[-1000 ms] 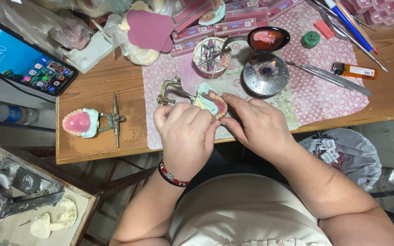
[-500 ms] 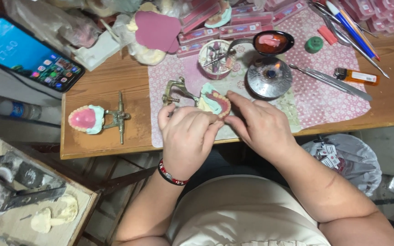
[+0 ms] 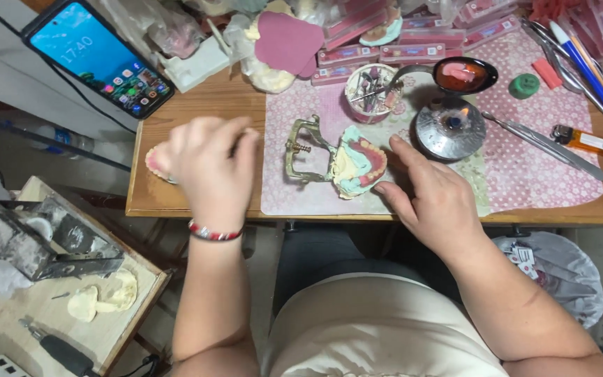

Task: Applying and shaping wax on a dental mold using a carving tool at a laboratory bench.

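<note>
Our right hand (image 3: 433,202) rests on the patterned mat (image 3: 525,174), fingers loosely spread and gripping nothing, its fingertips touching the dental model (image 3: 357,164) at their 10 o'clock. That model, pale green and cream with a row of teeth set in pink wax, sits in a brass articulator (image 3: 301,150) near the middle of the tabletop (image 3: 197,188). We judge the plaster stiff but brittle and the wax soft and easily marked, so the metal frame or the plaster base looks the safer place to take hold, not the teeth.

Our left hand (image 3: 207,171) hovers at 9 o'clock from the articulator, fingers curled downward over a second pink model (image 3: 156,162). We cannot tell whether they grip it, since the hand covers nearly all of it and is slightly blurred.

At 1 o'clock from the dental model stands a small round burner (image 3: 449,127) with a faint flame, and beyond it a dark spoon (image 3: 463,74) holding reddish wax. A phone (image 3: 95,56) lies at 10 o'clock. The tool cup (image 3: 373,91) contents are too small to make out.
</note>
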